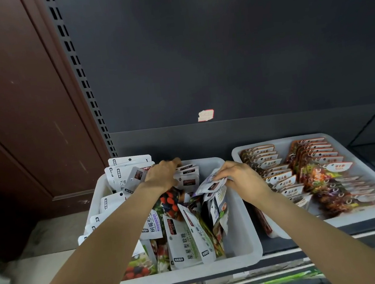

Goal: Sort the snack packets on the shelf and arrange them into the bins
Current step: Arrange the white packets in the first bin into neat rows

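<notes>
Dark shelf (287, 243) backing two grey bins: left hand (162, 175) grips upright packets (187, 177), right hand (237, 178) pinches a light, floppy pouch (210, 182) by its top edge.

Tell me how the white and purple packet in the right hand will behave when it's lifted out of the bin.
The packet is a thin pouch already bent in the right hand, so it will probably flop. Its glossy film may slip in a light pinch. Packets leaning beside it in the bin may slump.
</notes>
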A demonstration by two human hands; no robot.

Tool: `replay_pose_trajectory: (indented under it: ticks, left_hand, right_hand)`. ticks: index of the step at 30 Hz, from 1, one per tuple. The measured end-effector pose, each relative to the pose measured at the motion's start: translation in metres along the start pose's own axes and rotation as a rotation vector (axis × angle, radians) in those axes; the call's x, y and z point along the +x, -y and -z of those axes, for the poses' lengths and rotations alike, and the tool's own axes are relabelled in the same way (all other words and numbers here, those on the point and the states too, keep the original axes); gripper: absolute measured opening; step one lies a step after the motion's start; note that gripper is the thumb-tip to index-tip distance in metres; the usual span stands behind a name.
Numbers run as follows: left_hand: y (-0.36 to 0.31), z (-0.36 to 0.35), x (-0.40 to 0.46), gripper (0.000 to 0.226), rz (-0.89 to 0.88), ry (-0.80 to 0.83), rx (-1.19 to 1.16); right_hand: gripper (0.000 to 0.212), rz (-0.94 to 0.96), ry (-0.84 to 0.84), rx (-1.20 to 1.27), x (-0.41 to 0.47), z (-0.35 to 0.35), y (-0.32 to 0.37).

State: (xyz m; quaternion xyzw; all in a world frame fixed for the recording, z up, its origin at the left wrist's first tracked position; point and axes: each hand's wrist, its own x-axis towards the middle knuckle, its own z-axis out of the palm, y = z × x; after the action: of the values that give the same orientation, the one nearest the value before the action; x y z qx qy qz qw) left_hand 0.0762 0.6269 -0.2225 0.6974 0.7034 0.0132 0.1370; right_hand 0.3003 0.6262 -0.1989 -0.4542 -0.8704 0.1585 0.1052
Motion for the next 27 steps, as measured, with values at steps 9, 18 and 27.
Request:
replay_pose_trajectory:
  ticks: [9, 18, 27]
  left_hand:
    - [-0.005, -0.001, -0.002, 0.017, -0.043, -0.063, 0.092]
    - [-0.01, 0.03, 0.0, 0.03, -0.042, -0.212, -0.132]
    - [-0.009, 0.039, -0.006, 0.019, -0.154, -0.108, -0.424]
  right_hand:
    - [0.026, -0.03, 0.012, -0.097, -0.001, 0.005, 0.003]
    - [0.026, -0.037, 0.059, -0.35, 0.019, 0.033, 0.031]
    - [0.051, -0.197, 0.142, -0.457, 0.034, 0.021, 0.05]
